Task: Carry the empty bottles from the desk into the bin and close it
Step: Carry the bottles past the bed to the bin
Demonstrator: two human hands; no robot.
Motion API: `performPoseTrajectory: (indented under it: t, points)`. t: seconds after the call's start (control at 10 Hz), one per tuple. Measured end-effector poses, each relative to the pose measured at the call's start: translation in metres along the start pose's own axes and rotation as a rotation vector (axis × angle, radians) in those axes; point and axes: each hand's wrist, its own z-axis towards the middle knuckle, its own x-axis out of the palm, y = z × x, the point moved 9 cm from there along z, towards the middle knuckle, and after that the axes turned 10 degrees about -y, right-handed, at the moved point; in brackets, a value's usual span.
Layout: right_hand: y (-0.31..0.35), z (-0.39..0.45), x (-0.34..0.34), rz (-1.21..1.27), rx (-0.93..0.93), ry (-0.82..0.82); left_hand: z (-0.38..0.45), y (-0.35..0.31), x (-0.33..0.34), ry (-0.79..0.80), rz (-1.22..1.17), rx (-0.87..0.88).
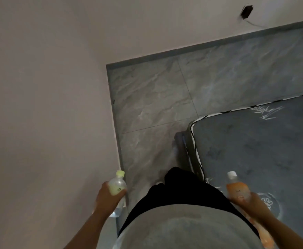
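Head view, looking down the person's front: two bottles are carried, one per hand.

Left hand (107, 196): fingers curled round a clear plastic bottle with a yellow-green cap (118, 186). Its wall is smooth and see-through, with a pale green label band at the shoulder. The cap projects above the hand; the clear base shows below the hand, tilted toward the body.

Right hand (251, 203): fingers wrapped round an orange-labelled bottle with a white cap (237, 190). The label looks glossy and blurred. The neck and cap stand above the hand. A further orange shape continues below the hand along the forearm; whether it belongs to the same bottle cannot be told.

Between the hands lie a light grey shirt front (183, 229) and dark trousers (179, 187). Ahead of both hands is a floor of grey, marble-veined tiles (165, 105). Beside the right hand lies a dark grey mattress (263, 150) with a soft matte cover, white printed motifs and striped edge piping. Beside the left hand rises a plain matte wall (48, 105).
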Motion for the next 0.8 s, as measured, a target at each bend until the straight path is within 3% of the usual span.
performPoseTrajectory:
  t: [0.1, 0.2, 0.6, 0.8]
  points:
    - [0.031, 0.02, 0.002, 0.017, 0.049, 0.055, 0.045, -0.064, -0.002, -0.013, -0.002, 0.109]
    - [0.083, 0.058, -0.006, 0.007, 0.033, 0.031, 0.083, -0.108, 0.0, -0.004, 0.01, 0.102]
    - [0.341, 0.167, -0.056, 0.057, -0.259, 0.025, 0.187, -0.178, -0.01, 0.01, 0.065, -0.095]
    - [0.388, 0.205, -0.061, 0.093, -0.169, 0.016, 0.267, -0.273, -0.013, 0.076, 0.073, -0.046]
